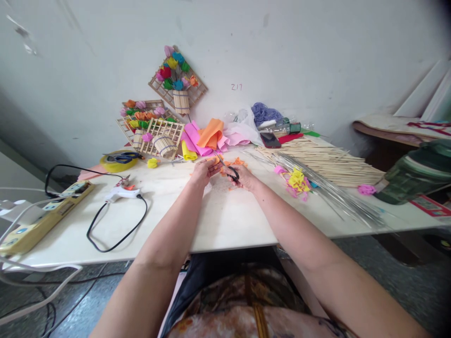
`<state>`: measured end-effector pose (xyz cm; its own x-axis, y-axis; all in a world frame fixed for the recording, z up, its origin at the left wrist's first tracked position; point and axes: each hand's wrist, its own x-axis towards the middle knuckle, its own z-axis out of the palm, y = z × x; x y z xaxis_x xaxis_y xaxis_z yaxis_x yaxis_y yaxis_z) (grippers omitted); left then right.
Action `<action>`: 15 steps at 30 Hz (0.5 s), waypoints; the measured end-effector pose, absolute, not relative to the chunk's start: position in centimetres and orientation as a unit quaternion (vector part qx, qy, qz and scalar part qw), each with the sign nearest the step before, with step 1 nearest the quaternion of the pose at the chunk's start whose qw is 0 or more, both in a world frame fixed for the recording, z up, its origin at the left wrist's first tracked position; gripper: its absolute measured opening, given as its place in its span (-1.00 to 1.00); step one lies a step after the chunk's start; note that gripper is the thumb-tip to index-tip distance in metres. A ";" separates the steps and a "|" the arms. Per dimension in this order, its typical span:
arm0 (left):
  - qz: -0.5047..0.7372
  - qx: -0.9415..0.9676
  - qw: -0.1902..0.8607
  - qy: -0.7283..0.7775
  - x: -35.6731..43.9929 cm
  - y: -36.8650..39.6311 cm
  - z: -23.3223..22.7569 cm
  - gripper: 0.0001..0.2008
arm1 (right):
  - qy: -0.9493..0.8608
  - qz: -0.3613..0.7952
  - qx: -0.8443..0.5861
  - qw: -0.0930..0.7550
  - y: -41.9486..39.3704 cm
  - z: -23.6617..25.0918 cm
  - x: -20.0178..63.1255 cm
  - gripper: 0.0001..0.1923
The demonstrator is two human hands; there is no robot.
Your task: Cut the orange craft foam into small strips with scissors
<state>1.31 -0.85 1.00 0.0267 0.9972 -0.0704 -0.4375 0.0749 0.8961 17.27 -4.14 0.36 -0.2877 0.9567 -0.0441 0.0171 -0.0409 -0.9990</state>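
Note:
My right hand (pixel 244 177) grips black-handled scissors (pixel 232 173), their blades angled up and left toward my other hand. Close beside the blades, my left hand (pixel 205 171) has its fingers closed on a small piece of orange crepe paper (pixel 213 160), mostly hidden by the fingers. Orange paper scraps (pixel 240 162) lie on the white table (pixel 232 218) just behind and around the scissors. Beyond both hands rest a folded orange crepe sheet (pixel 211 133) and a pink crepe sheet (pixel 193 137).
To the left are a white glue gun (pixel 123 194), a power strip (pixel 52 211) and yellow tape (pixel 119 162). Bamboo sticks (pixel 317 164), metal wires (pixel 324 192) and a green bottle (pixel 412 173) occupy the right. Stick frames with paper flowers (pixel 178 77) stand against the wall.

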 end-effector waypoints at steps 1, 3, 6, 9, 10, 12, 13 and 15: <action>0.577 0.361 0.620 0.389 1.3 -0.9 1.0 -0.81 | -0.560 0.574 -0.437 0.407 -4.1 0.3 17.3 -0.66; 0.576 0.364 0.620 0.389 1.3 -0.8 0.9 -0.81 | -0.564 0.570 -0.441 0.404 -4.1 0.4 17.3 -0.67; 0.577 0.362 0.620 0.389 1.3 -0.8 1.0 -0.85 | -0.567 0.564 -0.446 0.402 -4.3 0.7 17.3 -0.70; 0.581 0.355 0.618 0.394 1.3 -0.8 1.1 -0.88 | -0.567 0.562 -0.451 0.399 -4.4 1.0 17.1 -0.72; 0.581 0.353 0.618 0.396 1.3 -0.8 1.1 -0.88 | -0.569 0.561 -0.451 0.398 -4.4 1.0 17.1 -0.72; 0.581 0.348 0.618 0.399 1.2 -0.8 1.2 -0.88 | -0.573 0.559 -0.451 0.395 -4.4 0.9 17.1 -0.71; 0.581 0.347 0.618 0.399 1.2 -0.8 1.2 -0.89 | -0.574 0.558 -0.450 0.395 -4.3 0.9 17.1 -0.70; 0.583 0.345 0.617 0.400 1.2 -0.8 1.2 -0.91 | -0.575 0.558 -0.450 0.394 -4.3 0.8 17.1 -0.70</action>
<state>1.23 -0.83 1.21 0.0002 0.9957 -0.0927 -0.4436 0.0832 0.8923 17.14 -4.26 0.82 -0.2852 0.9572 -0.0488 0.0768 -0.0279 -0.9967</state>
